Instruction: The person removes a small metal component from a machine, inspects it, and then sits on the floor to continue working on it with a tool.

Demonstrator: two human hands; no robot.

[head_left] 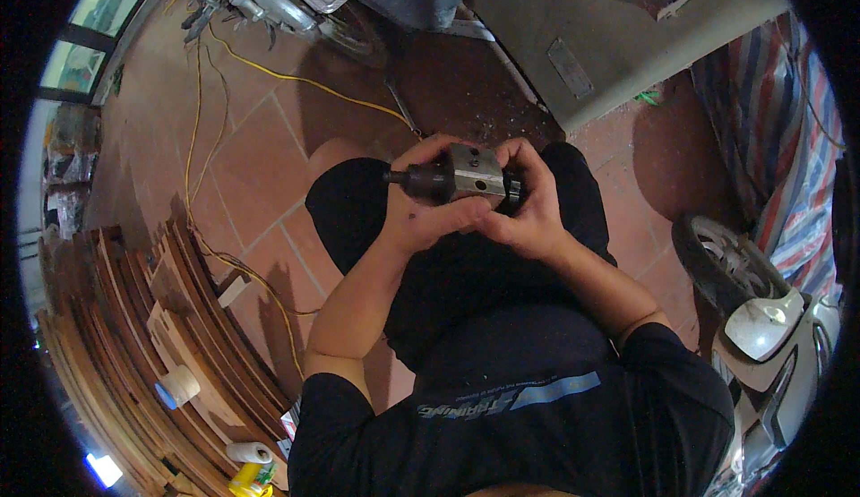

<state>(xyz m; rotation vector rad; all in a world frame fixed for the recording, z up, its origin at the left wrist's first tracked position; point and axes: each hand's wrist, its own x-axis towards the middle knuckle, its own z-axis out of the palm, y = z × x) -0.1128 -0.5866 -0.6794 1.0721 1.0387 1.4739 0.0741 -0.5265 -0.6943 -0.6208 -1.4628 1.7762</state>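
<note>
Both of my hands hold a heavy metal tool head [475, 167] above my lap. It has a bright steel block with round holes in its faces and a dark tapered shank that ends in a narrow stub on the left; it looks like a boring head. My left hand [414, 219] wraps round the shank side, its thumb along the block's lower edge. My right hand [536, 201] closes round the other end, where a dark ringed part [513, 190] shows between the fingers. The two thumbs nearly meet below the block. The underside of the tool head is hidden.
Long wooden planks [170, 318] are stacked at left, with a tape roll [177, 387] on them. A yellow cord [296, 77] crosses the tiled floor. A motorbike [269, 4] stands ahead, a grey metal cabinet [618, 49] ahead right, a scooter [761, 327] and striped tarpaulin [743, 112] at right.
</note>
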